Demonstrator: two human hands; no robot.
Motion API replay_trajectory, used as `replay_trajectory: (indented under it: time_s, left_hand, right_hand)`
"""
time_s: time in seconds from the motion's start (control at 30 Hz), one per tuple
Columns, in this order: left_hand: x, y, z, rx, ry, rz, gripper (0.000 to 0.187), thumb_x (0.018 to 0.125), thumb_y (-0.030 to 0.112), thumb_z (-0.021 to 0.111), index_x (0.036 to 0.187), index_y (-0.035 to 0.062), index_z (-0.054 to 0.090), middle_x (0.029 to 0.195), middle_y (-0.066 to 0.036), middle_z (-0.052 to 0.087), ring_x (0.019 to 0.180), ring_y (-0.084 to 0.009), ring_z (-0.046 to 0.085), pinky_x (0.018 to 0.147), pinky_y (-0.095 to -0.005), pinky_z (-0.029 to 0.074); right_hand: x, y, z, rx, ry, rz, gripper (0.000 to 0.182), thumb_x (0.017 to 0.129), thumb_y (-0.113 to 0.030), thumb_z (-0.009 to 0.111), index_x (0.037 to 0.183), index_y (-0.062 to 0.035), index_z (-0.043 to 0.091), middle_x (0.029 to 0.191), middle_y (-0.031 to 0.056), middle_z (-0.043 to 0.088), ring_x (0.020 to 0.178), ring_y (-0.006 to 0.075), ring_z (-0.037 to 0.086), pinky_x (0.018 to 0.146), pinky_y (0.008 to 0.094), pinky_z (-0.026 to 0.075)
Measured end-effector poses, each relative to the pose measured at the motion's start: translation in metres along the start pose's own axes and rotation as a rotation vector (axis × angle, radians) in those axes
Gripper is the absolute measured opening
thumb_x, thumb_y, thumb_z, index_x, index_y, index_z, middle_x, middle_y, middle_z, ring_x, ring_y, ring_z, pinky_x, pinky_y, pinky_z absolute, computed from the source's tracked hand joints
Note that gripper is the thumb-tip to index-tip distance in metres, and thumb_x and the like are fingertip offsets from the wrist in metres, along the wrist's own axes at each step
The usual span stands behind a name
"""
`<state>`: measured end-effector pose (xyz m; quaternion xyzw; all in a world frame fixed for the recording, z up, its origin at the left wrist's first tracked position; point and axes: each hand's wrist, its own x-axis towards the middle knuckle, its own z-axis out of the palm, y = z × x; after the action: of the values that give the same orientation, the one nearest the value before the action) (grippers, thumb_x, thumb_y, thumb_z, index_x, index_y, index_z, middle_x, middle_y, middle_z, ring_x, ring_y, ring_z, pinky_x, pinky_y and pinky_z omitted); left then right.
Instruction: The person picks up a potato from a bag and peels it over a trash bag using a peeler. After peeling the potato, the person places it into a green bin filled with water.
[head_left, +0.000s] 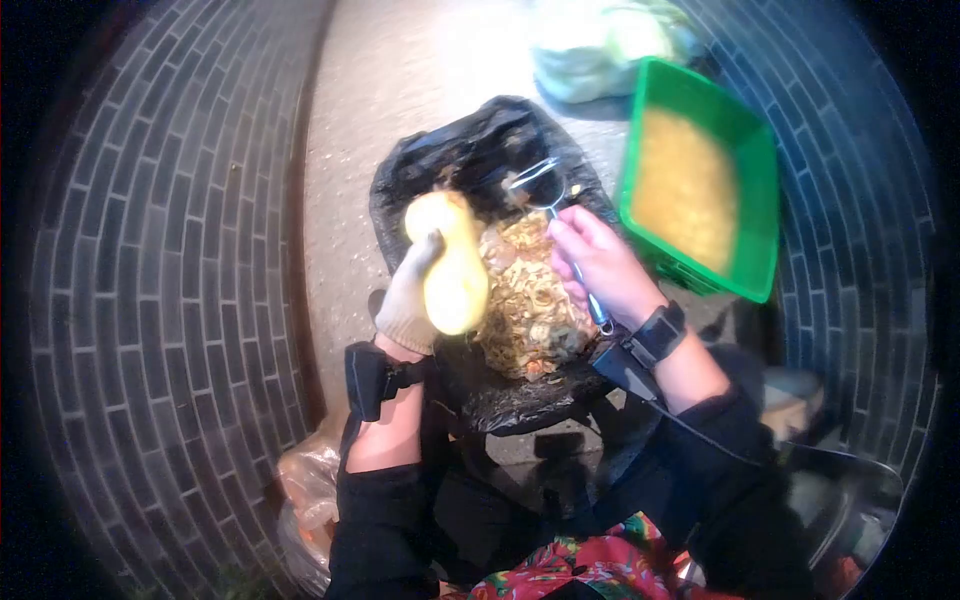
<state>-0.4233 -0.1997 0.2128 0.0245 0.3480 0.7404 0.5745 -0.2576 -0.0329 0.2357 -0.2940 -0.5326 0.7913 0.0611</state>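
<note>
A pale yellow butternut squash stands nearly upright in my left hand, which wears a light knit glove and is closed around its left side. In my right hand, bare, is a metal Y-shaped peeler, its head pointing up and to the left. The peeler's head is apart from the squash, to its upper right. Below both hands lies a heap of peelings and scraps inside a black plastic bag with its mouth spread wide.
At the right, a green crate holds a yellow mass, blurred. A filled pale-green plastic bag sits at the top. Another clear bag with orange contents is at lower left. Tiled brick-pattern surfaces curve along both sides.
</note>
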Motion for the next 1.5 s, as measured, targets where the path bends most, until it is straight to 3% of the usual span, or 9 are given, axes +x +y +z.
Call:
replay_trajectory:
  time_s: [0.1,0.13,0.27,0.43,0.7,0.87,1.0,1.2,1.5]
  left_hand:
    - [0.009,-0.001,-0.013,0.244,0.215,-0.020,0.050,0.086,0.026,0.068,0.124,-0.0010,0.052,0.104,-0.012,0.065,0.088,-0.0230,0.067,0.078,-0.0338,0.057]
    - [0.006,-0.004,-0.010,0.279,0.131,0.021,0.052,0.087,0.030,0.066,0.127,0.0009,0.050,0.106,-0.013,0.065,0.088,-0.0233,0.067,0.078,-0.0346,0.057]
    - [0.000,-0.012,0.002,0.163,-0.124,0.005,0.059,0.084,0.029,0.070,0.130,-0.0002,0.047,0.110,-0.014,0.064,0.092,-0.0235,0.067,0.080,-0.0359,0.057]
    - [0.007,-0.018,0.021,0.282,-0.068,0.073,0.059,0.080,0.026,0.074,0.126,-0.0029,0.051,0.107,-0.012,0.065,0.091,-0.0204,0.067,0.080,-0.0330,0.057]
    - [0.012,-0.008,0.013,0.177,-0.034,0.002,0.057,0.084,0.030,0.069,0.130,0.0023,0.048,0.110,-0.012,0.064,0.091,-0.0227,0.066,0.079,-0.0339,0.056]
    - [0.003,-0.007,0.006,0.295,0.083,0.059,0.059,0.085,0.032,0.068,0.130,0.0002,0.047,0.112,-0.017,0.063,0.090,-0.0266,0.067,0.077,-0.0352,0.057]
    - [0.001,-0.005,0.004,-0.106,-0.393,-0.007,0.069,0.081,0.032,0.074,0.132,-0.0035,0.042,0.115,-0.023,0.060,0.093,-0.0335,0.067,0.081,-0.0412,0.058]
    - [0.006,-0.002,0.001,-0.274,-0.482,-0.042,0.084,0.077,0.038,0.077,0.137,-0.0043,0.036,0.117,-0.027,0.058,0.097,-0.0369,0.066,0.081,-0.0463,0.058]
    - [0.011,-0.001,0.002,-0.017,-0.076,0.186,0.069,0.084,0.036,0.070,0.135,0.0002,0.041,0.116,-0.020,0.061,0.095,-0.0317,0.066,0.079,-0.0392,0.059]
  right_hand:
    - [0.007,0.014,-0.007,-0.338,0.172,-0.141,0.021,0.100,-0.031,0.047,0.104,-0.0103,0.048,0.065,-0.0023,0.047,0.043,0.0048,0.039,0.037,0.0201,0.032]
    - [0.004,0.012,-0.008,-0.452,0.204,-0.125,0.028,0.097,-0.028,0.052,0.106,-0.0018,0.051,0.075,0.0133,0.061,0.071,0.0252,0.062,0.068,0.0401,0.047]
    - [0.001,0.014,-0.007,-0.696,0.263,-0.311,0.025,0.096,-0.024,0.052,0.108,-0.0025,0.050,0.089,0.0253,0.064,0.086,0.0434,0.062,0.073,0.0478,0.047]
    - [-0.002,0.022,0.005,-0.726,0.192,-0.420,0.023,0.095,-0.021,0.053,0.109,-0.0031,0.050,0.086,0.0247,0.064,0.082,0.0435,0.063,0.073,0.0485,0.049]
    - [0.013,0.016,-0.017,-0.465,0.290,-0.360,0.025,0.096,-0.025,0.053,0.105,-0.0012,0.053,0.087,0.0138,0.064,0.078,0.0260,0.064,0.070,0.0352,0.049]
    - [-0.003,-0.005,-0.008,0.065,0.037,0.040,0.016,0.099,-0.025,0.050,0.109,-0.0116,0.050,0.070,-0.0028,0.046,0.048,0.0034,0.039,0.040,0.0182,0.031]
    - [-0.009,-0.011,-0.011,0.281,-0.122,0.142,0.017,0.101,-0.025,0.047,0.109,-0.0110,0.051,0.067,-0.0018,0.046,0.046,0.0043,0.040,0.038,0.0185,0.032]
    - [-0.011,-0.009,-0.007,0.528,-0.362,0.314,0.022,0.103,-0.025,0.039,0.108,-0.0085,0.052,0.062,-0.0015,0.043,0.039,0.0049,0.035,0.033,0.0185,0.029]
    - [-0.011,-0.009,-0.009,0.633,-0.507,0.220,0.023,0.104,-0.027,0.037,0.107,-0.0095,0.052,0.060,-0.0026,0.040,0.039,0.0044,0.033,0.032,0.0180,0.028]
